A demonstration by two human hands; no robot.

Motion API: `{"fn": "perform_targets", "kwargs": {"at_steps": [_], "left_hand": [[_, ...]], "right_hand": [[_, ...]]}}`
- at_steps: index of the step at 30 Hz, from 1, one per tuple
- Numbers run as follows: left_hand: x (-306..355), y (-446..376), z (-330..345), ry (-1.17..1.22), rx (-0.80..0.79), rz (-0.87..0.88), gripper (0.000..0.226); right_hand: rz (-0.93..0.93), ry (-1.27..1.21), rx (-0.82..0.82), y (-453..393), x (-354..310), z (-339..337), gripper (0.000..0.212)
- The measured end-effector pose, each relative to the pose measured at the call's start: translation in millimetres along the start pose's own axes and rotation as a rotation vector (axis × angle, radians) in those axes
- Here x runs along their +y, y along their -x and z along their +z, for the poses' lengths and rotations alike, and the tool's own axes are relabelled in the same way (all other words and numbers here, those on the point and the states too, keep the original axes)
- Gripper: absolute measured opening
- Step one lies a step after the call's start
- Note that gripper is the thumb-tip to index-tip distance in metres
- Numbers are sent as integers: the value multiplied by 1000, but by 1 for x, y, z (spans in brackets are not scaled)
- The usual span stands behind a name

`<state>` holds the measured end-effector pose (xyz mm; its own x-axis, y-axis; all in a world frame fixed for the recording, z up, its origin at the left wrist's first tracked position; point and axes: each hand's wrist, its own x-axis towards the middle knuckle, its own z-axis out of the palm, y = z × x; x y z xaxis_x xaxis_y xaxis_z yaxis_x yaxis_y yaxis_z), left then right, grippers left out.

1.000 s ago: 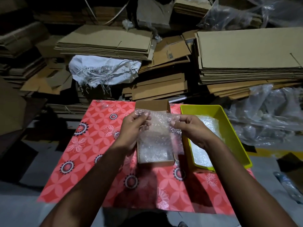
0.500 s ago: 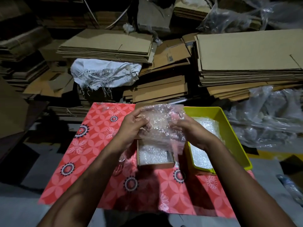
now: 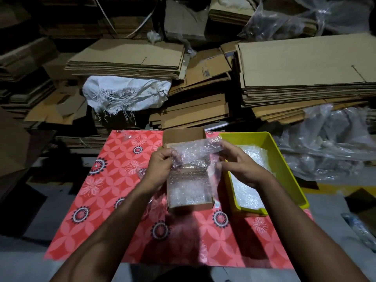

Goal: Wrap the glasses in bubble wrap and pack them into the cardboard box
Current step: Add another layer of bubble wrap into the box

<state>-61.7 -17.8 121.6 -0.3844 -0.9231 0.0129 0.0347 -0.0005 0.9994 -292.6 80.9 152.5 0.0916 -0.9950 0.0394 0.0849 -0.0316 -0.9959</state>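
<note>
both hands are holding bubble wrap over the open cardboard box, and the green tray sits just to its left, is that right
Not quite: the tray is yellow and sits to the right of the cardboard box, as the head view shows. The left hand and right hand do hold the bubble wrap over the open box.

Dim room. Stacks of flattened cardboard (image 3: 301,64) fill the back; frayed white sack (image 3: 126,94) between them; grey floor (image 3: 24,259) below.

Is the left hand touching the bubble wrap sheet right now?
Touching. The head view shows the left hand pinching the left edge of the bubble wrap, held over the cardboard box.
</note>
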Motion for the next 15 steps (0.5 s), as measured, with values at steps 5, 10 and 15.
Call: {"fn": "perform_targets", "kwargs": {"at_steps": [5,10,15], "left_hand": [[-2,-4,-1,-144,-14,20,33],[-12,-10,-7,-318,-22,48,41],[-4,-14,-10,-254,20,61,24]], "right_hand": [[-78,211,-8,-3,-1,8,38],[-116,74,-112,0,-9,12,26],[38,79,-162,12,2,11,67]]}}
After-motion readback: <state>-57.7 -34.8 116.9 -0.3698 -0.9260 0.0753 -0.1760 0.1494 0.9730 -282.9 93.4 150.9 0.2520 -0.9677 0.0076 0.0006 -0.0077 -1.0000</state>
